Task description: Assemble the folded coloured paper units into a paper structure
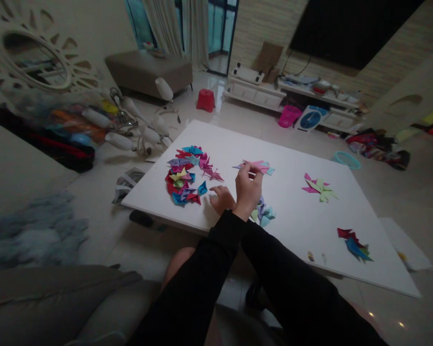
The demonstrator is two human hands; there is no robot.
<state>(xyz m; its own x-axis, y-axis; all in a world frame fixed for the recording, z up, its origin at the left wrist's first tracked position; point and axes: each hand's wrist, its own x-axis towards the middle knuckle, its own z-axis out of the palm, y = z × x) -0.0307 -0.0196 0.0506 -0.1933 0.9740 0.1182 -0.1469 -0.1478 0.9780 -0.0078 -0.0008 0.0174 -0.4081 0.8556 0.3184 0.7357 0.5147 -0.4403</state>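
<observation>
Crossed arms over a white bench (292, 211), the left hand (248, 188) at a pink folded-paper piece (260, 165).
The piece's long axis runs roughly across the view; the group's narrow lilac tip points toward the picture's left. The left hand's fingers bend over it, whether pinching I cannot tell; the right hand (222, 199), fingers loosely spread, is near one blue paper piece (202, 188). Five paper groups, overlapping too much for counting pieces.
</observation>
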